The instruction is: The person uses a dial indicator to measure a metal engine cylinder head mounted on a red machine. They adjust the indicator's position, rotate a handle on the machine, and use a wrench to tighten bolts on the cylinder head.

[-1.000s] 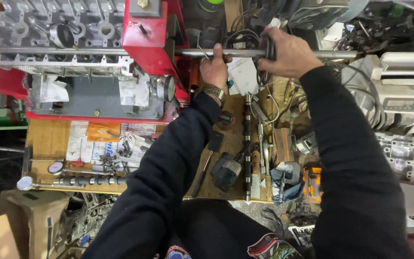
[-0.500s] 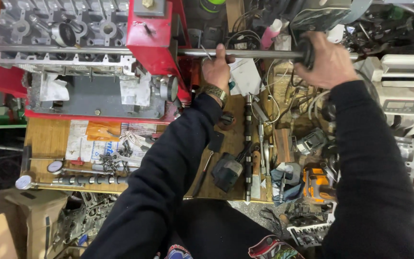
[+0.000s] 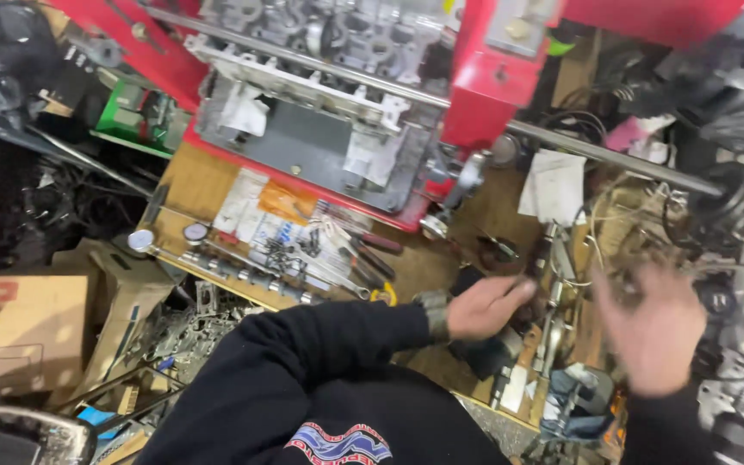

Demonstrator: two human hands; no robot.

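Both hands off the long steel bar (image 3: 613, 159); left hand (image 3: 484, 306) loosely curled over desk (image 3: 208, 185) clutter, right hand (image 3: 652, 327) blurred, fingers spread wide, empty.

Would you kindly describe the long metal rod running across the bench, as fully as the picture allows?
The long metal rod is slim, grey and bare, apparently steel. It slants down to the right from the red machine, passing above the cluttered wooden bench. A dark round knob sits on it near the right end. Neither hand touches it.

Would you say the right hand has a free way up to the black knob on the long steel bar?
Probably yes: the right hand hovers below the black knob, with only loose wires between.
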